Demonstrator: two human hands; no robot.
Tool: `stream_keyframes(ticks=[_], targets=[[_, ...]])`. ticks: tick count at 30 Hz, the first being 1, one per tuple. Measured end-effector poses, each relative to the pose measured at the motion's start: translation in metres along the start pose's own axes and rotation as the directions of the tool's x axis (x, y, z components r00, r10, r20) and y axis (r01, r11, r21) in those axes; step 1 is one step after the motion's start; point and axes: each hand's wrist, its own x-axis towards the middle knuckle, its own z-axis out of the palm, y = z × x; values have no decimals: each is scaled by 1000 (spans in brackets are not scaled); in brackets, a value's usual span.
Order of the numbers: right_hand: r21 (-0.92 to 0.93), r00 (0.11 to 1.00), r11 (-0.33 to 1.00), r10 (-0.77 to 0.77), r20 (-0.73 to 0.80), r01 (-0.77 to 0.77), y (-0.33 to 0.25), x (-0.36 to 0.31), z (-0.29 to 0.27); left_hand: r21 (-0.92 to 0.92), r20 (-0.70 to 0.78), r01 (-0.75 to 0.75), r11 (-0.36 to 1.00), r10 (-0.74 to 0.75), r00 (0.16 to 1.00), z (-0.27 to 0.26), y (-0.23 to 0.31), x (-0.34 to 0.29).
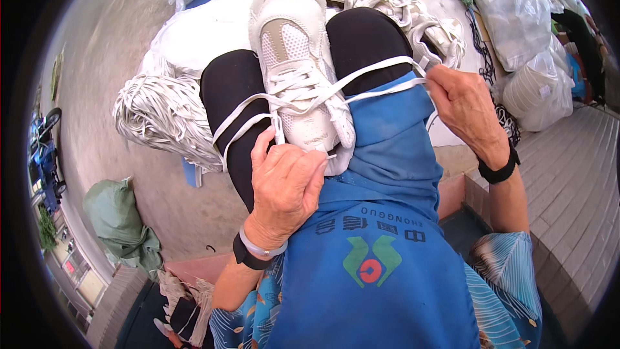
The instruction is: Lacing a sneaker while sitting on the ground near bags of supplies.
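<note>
A white sneaker (298,71) with a beige strip on its mesh toe rests between my black-clad knees, its toe pointing away from me. White shoelace (381,63) runs crisscross through the eyelets. Two strands of it stretch right across my knee to my right hand (466,106), which is closed on them at the fingertips. My left hand (284,181) is at the ankle opening, pinching lace beside the eyelet edge. A loop of lace hangs over my left knee, and a lace tip shows by the left thumb.
A thick bundle of white laces (165,116) lies left of my knees. White shoes (436,35) are piled beyond the right knee. Clear plastic bags (516,22) stand at the far right, with dark cords beside them. A green sack (119,220) sits on the floor at left. A blue apron (381,265) covers my lap.
</note>
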Motion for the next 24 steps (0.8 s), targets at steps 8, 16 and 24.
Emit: stream_keyframes(ticks=[8, 16, 24], targets=[[280, 1000, 960, -25, -3, 25, -13, -6, -2, -51, -78, 1, 999, -5, 997, 4, -3, 2], [234, 993, 972, 7, -120, 21, -50, -6, -9, -32, -88, 32, 999, -34, 996, -8, -7, 17], [110, 956, 964, -219, -195, 243, -55, 15, 31, 146, -15, 70, 987, -69, 998, -1, 0, 46]])
